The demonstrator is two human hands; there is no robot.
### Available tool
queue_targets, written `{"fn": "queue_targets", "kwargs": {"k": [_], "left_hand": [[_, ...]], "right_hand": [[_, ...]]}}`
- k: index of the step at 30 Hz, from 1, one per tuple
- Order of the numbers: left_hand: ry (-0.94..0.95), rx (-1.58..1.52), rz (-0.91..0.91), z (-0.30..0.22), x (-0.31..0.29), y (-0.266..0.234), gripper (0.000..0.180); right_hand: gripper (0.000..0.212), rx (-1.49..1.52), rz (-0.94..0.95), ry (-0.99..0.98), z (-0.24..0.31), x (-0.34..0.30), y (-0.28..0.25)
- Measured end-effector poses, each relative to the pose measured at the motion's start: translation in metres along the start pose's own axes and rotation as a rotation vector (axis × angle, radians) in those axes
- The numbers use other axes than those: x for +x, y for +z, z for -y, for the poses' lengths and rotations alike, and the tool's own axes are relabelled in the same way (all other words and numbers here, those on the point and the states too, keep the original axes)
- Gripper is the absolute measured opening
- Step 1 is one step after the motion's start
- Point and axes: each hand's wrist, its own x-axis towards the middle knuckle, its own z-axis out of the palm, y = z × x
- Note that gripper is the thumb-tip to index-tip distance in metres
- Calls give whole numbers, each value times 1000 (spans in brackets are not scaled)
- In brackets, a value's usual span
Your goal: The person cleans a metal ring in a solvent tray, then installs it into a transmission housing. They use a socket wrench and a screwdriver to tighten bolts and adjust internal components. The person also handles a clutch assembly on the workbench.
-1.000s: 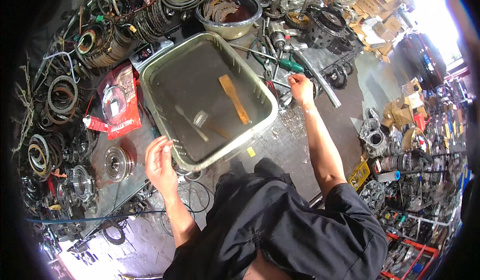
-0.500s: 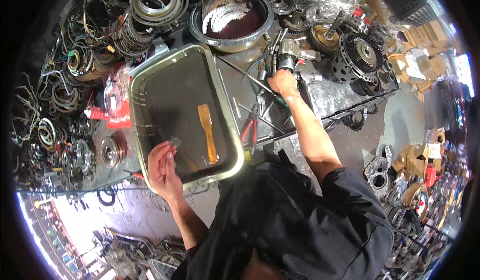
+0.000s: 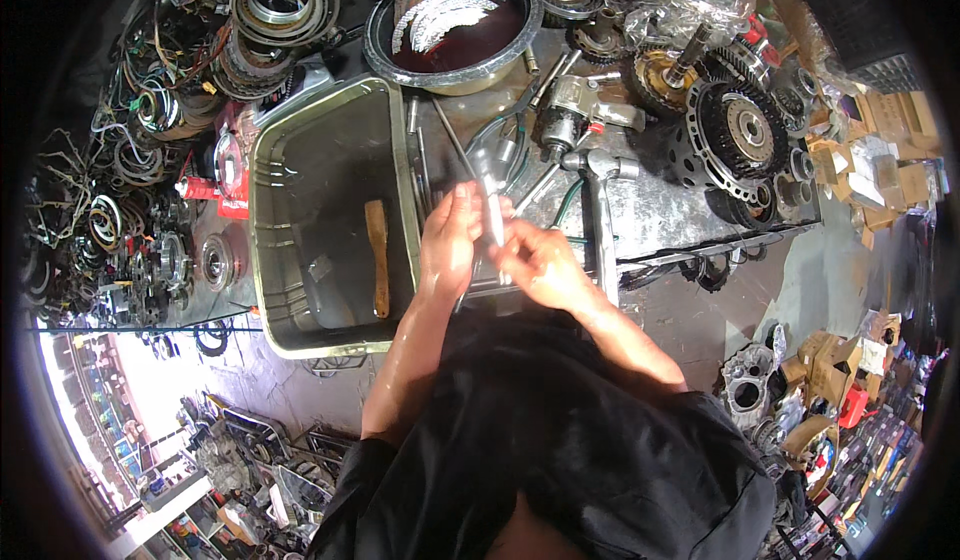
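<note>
Both hands meet in front of me at the bench edge, right of a tray. A long, shiny, pale tool (image 3: 492, 210) stands between them, blurred, its exact kind unclear. My left hand (image 3: 452, 235) closes on its left side with bent fingers. From the right, my right hand (image 3: 543, 260) pinches its lower part. The olive-rimmed tray (image 3: 262, 190) holds dark liquid, and a flat wooden-handled tool (image 3: 378, 260) lies inside it. A small pale piece (image 3: 320, 268) also shows in the tray. Beyond my right hand lie an air impact wrench (image 3: 570, 115) and a T-headed metal tool (image 3: 605, 200).
A round basin (image 3: 375, 55) with reddish liquid and curved plates stands behind the tray. Gears and a perforated drum (image 3: 735, 140) crowd the bench's right. Ring stacks (image 3: 280, 5) and wiring fill the left. Cardboard boxes (image 3: 895, 150) and a metal housing (image 3: 750, 385) lie farther right.
My left hand has left the tray and moved right. My right hand has come back from the impact wrench toward me. Both now meet at the pale tool, and the view has shifted slightly.
</note>
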Motion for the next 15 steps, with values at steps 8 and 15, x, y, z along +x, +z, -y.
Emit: {"fn": "queue_targets", "kwargs": {"k": [8, 15], "left_hand": [[124, 967, 160, 16, -16, 23, 24], [586, 1132, 292, 26, -33, 43, 16]], "right_hand": [[41, 117, -16, 223, -6, 18, -57], [45, 317, 106, 403, -16, -13, -73]]}}
